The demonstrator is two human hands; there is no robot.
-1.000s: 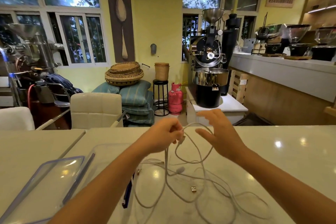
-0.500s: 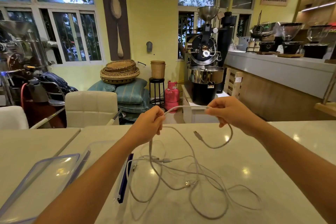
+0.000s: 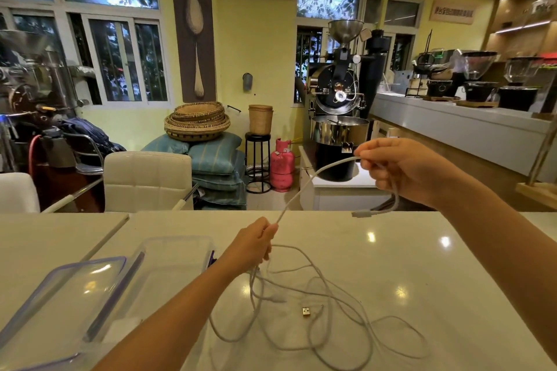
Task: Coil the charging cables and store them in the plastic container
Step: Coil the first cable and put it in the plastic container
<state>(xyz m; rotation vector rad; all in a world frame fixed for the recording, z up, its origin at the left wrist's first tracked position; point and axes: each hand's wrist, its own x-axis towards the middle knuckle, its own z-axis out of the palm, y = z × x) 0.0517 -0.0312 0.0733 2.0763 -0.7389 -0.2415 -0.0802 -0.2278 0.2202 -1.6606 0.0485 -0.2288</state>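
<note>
The left grip (image 3: 256, 245) is closed around a white charging cable (image 3: 297, 196), and the right grip (image 3: 404, 169), at its 2 o'clock, pinches the same cable; the stretch between them hangs above the desk (image 3: 422, 274). Loose cables (image 3: 256, 283) lie tangled on the desk at the left grip's 6 o'clock, with a USB plug (image 3: 306, 311) among them. The plastic container (image 3: 177, 245) sits open at the left grip's 9 o'clock, with its lid (image 3: 60, 289) at its 8 o'clock.
</note>
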